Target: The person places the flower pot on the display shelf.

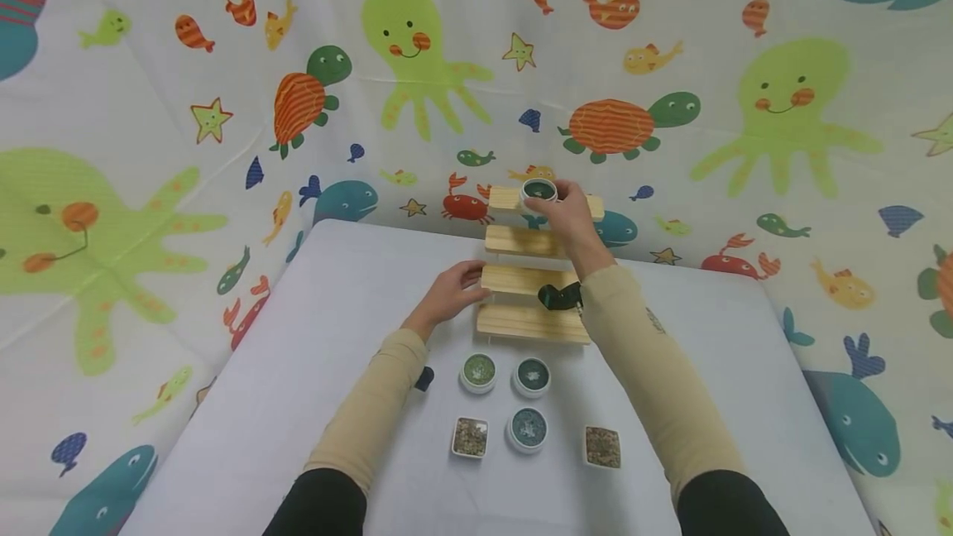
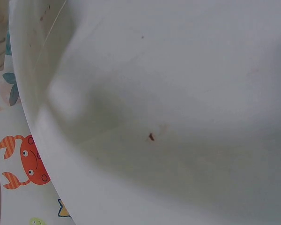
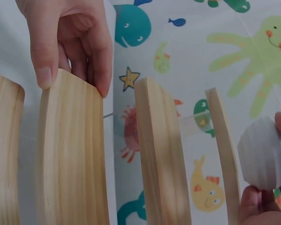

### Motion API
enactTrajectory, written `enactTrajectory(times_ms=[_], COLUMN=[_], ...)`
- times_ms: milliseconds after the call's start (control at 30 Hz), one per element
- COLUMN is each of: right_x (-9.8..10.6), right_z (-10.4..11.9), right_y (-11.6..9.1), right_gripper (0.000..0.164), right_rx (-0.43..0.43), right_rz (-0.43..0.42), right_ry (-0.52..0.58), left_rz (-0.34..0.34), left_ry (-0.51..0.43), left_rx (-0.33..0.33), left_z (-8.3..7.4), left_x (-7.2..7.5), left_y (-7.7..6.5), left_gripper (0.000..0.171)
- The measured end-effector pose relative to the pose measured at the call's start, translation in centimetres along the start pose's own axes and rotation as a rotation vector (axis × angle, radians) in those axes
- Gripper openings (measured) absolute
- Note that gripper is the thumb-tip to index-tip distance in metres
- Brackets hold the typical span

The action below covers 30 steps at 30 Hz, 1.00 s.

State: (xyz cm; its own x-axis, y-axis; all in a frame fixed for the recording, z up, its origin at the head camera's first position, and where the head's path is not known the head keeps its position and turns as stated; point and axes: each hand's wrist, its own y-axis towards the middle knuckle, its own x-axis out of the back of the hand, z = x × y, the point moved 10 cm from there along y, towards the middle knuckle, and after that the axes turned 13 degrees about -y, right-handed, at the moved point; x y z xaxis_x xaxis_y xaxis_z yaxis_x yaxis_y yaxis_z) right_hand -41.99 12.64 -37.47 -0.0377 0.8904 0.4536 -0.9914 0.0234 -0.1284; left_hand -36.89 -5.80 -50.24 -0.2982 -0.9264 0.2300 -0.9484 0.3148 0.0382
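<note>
A tiered wooden display stand (image 1: 527,319) with several pale boards rises at the back of the table. My left hand (image 1: 456,292) grips the left end of its second board from the bottom; the right wrist view has the thumb on one edge of that board (image 3: 75,154) and fingertips on the other. With my right hand (image 1: 569,217) I hold a small round white pot (image 1: 529,185), dark green on top, by its side at the topmost board (image 1: 506,198). Seen from the right wrist, the pot (image 3: 260,154) has a ridged white wall and sits close beside that board.
In front of the stand are round white pots with green tops (image 1: 479,371), (image 1: 532,375), (image 1: 529,428). Two square white dishes of brownish bits (image 1: 470,437), (image 1: 602,447) stand nearby. A sea-animal printed cloth (image 1: 462,64) hangs behind the white table (image 1: 298,337).
</note>
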Motion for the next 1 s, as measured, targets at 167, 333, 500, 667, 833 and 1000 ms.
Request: enactTrajectory(times_ms=[167, 333, 500, 667, 833, 1000], right_x=[-0.5, -1.1, -1.2, -1.2, -1.4, -1.5], right_z=[0.1, 0.4, 0.5, 0.4, 0.5, 0.8], right_y=[0.5, 0.9, 1.3, 1.3, 1.3, 1.1], right_gripper=[0.068, 0.071, 0.071, 0.071, 0.072, 0.068], right_rx=[-0.005, 0.005, -0.007, -0.022, -0.010, 0.008], right_rz=[-0.005, -0.009, -0.030, -0.053, -0.067, -0.072], right_ry=[-0.001, -0.004, -0.018, -0.043, -0.060, -0.082], left_rz=[0.002, 0.002, 0.004, 0.006, 0.015, 0.018], left_ry=[-0.010, -0.008, 0.004, 0.019, 0.028, 0.026], left_rx=[0.006, 0.004, 0.001, 0.003, 0.006, 0.003], left_z=[0.1, -0.1, -0.1, 0.0, -0.1, -0.1], left_x=[0.0, 0.0, 0.1, 0.1, 0.1, 0.3], left_y=[0.1, 0.1, 0.2, 0.2, -0.1, -0.2], left_gripper=[0.062, 0.062, 0.062, 0.062, 0.062, 0.062])
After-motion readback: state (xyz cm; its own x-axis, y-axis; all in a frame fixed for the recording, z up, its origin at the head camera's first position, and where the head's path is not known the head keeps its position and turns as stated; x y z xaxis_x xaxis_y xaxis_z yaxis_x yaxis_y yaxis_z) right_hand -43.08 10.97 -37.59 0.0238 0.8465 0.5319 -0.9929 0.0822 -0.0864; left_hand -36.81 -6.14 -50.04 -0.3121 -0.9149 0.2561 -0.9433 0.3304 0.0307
